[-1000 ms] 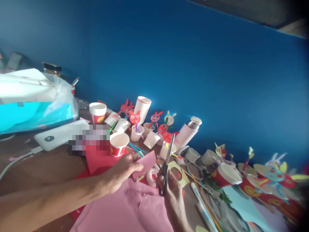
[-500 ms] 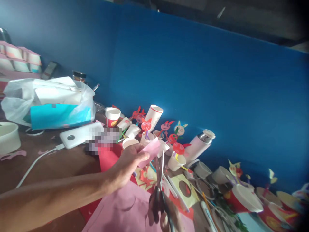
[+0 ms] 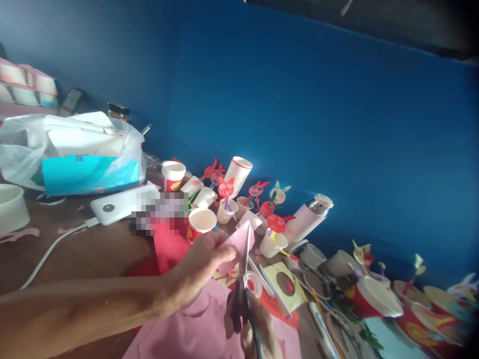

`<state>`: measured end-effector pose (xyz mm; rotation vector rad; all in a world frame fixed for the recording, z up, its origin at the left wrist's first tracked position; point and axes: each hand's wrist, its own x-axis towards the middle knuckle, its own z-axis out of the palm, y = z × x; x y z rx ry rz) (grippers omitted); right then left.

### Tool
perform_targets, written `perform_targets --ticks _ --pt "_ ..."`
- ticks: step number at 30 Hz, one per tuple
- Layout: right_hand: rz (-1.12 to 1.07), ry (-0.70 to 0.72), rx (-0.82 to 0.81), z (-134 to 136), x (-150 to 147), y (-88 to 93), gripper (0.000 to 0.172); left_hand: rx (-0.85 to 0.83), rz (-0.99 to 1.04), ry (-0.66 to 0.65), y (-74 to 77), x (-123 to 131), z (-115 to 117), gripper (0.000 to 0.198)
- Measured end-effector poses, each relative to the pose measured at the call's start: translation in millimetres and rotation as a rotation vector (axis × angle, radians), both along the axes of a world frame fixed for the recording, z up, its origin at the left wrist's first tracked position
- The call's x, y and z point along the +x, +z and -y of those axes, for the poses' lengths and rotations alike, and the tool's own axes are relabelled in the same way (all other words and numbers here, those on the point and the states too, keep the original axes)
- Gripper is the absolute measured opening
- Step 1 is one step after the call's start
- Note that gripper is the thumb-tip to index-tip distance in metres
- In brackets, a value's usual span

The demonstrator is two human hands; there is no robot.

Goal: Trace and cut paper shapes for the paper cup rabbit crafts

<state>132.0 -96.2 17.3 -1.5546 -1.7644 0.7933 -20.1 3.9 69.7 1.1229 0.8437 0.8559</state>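
Observation:
My left hand pinches a piece of pink paper between thumb and fingers. In my right hand is a pair of scissors with black handles, its blades pointing up and lying against the right part of the pink paper. Whether the blades have cut into it I cannot tell. Below both hands lies a larger sheet of pink paper, partly over red paper. Close by on the right are a roll of tape and a yellow paper square with a round hole.
Behind my hands stand paper cups and several paper animal heads on sticks. A pink thermos leans by the blue wall. Leftward are a white power bank with a cable and a filled plastic bag. More decorated cups stand right.
The scissors have come up against the pink paper, and their blades, spread apart before, are nearer together. The paper has turned in my left hand. The view has shifted slightly.

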Motion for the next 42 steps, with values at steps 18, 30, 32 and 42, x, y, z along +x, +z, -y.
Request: perform_targets --ticks 18,30,32,42 --pt "-0.481 -0.205 0.061 -6.4 -18.0 -16.5 0.054 0.053 -0.025 -0.031 -4.3 -0.9 -6.0 0.015" --pt "-0.627 -0.109 0.030 -10.7 -15.6 -30.7 0.053 0.040 -0.007 -0.027 -8.9 -1.2 -6.3 0.016" --pt "-0.627 -0.113 0.001 -9.2 -14.9 -28.6 0.053 0.041 -0.003 -0.032 -9.4 -1.5 -6.5 0.017" --pt "-0.611 -0.049 -0.006 -9.9 -16.2 -17.8 0.054 0.046 -0.022 -0.065 -8.8 0.7 -4.8 0.014"
